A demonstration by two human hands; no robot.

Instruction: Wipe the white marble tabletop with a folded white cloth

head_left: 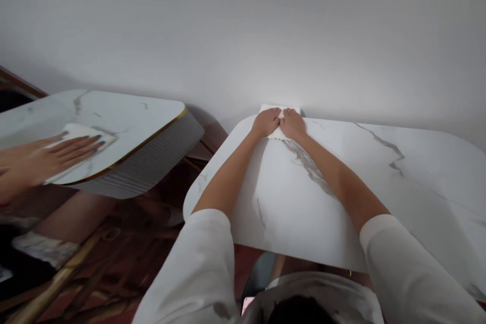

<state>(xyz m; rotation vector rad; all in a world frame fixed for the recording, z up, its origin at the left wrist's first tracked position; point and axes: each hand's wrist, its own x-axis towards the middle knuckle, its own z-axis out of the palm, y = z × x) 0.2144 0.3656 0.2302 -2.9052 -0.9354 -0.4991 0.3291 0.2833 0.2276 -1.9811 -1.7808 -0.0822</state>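
Note:
My left hand (267,121) and my right hand (292,122) are side by side on a folded white cloth (280,134), thumbs nearly touching. Both hands are closed on the cloth, fingers held together and pressing it down. The cloth lies at the far edge of a white marble-patterned table (281,202), close against the wall. A strip of it shows beyond my fingertips, and a wavy edge shows between my wrists. Both arms are stretched forward over the tabletop.
At left, another person's hands (72,154) rest on a white cloth (110,140) on a second marble-patterned table (152,106) with a gold edge and ribbed side. A pale wall (243,35) runs behind both tables. Wooden chair parts (79,263) stand lower left.

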